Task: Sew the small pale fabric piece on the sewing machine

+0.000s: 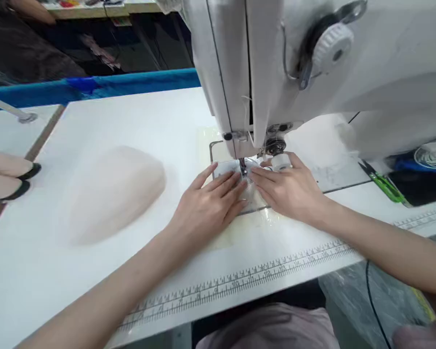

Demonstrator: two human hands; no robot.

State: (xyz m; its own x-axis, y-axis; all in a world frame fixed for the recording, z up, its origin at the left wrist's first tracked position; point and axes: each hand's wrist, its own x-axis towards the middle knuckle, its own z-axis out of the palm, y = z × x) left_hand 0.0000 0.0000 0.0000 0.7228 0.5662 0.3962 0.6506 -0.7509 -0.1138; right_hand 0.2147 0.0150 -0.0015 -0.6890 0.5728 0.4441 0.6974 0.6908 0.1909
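Observation:
A white sewing machine stands over a metal needle plate set in the white table. My left hand lies flat on the plate just left of the presser foot, fingers stretched and a little apart. From the other side my right hand reaches in, its fingers extended flat toward the foot; part of it is behind a white knob. Something pale or clear may lie under the fingertips, but I cannot make it out. A beige, cup-shaped piece, blurred and faint, is on the table left of my left hand.
Green-handled thread snips lie at the right beside a dark tray. A printed ruler strip runs along the front edge. Two beige, black-ended objects jut in at left. Across the blue-covered edge is another person's arm.

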